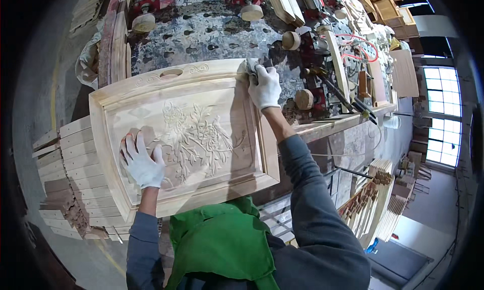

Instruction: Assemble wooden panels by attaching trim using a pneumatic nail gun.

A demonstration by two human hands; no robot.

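Centrally, a framed wooden panel lies face up and askew, its far part over the surface and its near part reaching toward the wearer's green apron; the support beneath is hidden. The right hand, white-gloved, is closed over a soft-looking grey pad at the far right corner; whether this is cloth or abrasive cannot be told. The left hand, likewise gloved, is spread wide and flat on the inner field, holding nothing.

Possible faults, as judged: the panel could pivot or tip if the right hand bore down on the corner while the left pressed too lightly; the pad's edge could round the crisp moulding through uneven pressure; glove threads could snag on the raised carving; the underside could be scratched by grit on the surface.

Materials: pale, matt wood with visible grain; carving of petalled flowers and serrated leaves in low relief; a stepped frame whose far rail is bowed and pierced by an oval opening flanked by incised scrolls. Beyond, the surface is mottled grey with keyhole-shaped slots, bearing round wooden discs on red fittings. To the left, stacked slats show squared, pale faces.
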